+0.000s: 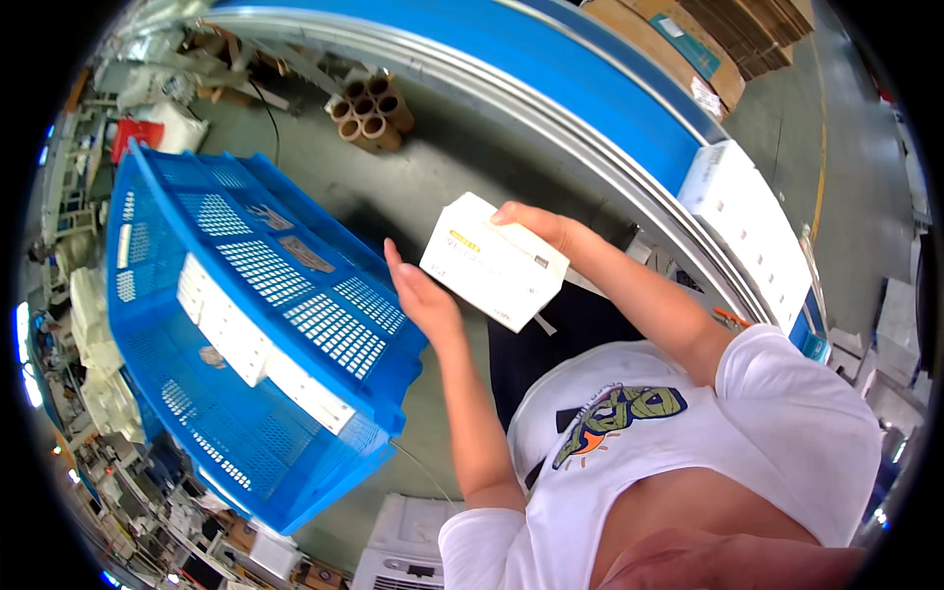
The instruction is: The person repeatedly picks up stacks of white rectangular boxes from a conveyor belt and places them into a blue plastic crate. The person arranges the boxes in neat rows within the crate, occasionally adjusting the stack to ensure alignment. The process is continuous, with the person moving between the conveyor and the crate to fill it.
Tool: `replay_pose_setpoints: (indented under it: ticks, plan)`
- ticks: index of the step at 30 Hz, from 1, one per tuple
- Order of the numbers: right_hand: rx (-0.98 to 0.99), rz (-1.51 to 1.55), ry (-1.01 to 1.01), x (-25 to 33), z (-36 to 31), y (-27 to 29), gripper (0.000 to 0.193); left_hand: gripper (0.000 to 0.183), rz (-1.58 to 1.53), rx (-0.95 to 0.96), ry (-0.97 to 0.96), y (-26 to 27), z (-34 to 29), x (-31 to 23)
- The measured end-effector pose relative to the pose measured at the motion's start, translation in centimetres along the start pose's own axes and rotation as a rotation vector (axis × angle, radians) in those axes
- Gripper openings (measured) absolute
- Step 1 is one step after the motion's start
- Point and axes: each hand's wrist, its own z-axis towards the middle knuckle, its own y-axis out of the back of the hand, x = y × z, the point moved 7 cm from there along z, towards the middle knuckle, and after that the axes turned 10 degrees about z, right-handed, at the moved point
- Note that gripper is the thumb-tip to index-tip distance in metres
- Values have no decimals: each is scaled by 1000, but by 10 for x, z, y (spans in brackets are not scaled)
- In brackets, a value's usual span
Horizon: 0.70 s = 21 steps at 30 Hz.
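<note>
A white cardboard box (487, 264) with a small yellow mark and fine print is in my right hand (543, 226), which grips its far right edge, thumb on top. My left hand (428, 300) is beside the box's left end, fingers stretched out and palm toward it; I cannot tell whether it touches the box. To the left stands a large blue plastic crate (324, 270) with perforated walls. Inside the crate, white boxes (221, 320) lie in a row along its length.
A conveyor with a blue belt (551, 64) and metal side rail curves across the far side. White boxes (752, 226) stand at its right end. Cardboard tubes (374, 113) are bundled on the floor beneath. Flattened cartons (742, 34) lie at the far right. A white appliance (408, 546) is near the lower edge.
</note>
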Motion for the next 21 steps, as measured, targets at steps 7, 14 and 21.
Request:
replay_pose_setpoints:
  ticks: [7, 14, 21]
  plan:
    - [496, 198, 278, 55, -65, -103, 53, 50, 466, 673, -1034, -41, -154, -203]
    - [387, 215, 604, 97, -137, -101, 51, 14, -99, 537, -799, 10, -116, -230]
    - [10, 70, 934, 59, -161, -123, 54, 47, 329, 408, -1381, 11, -92, -279]
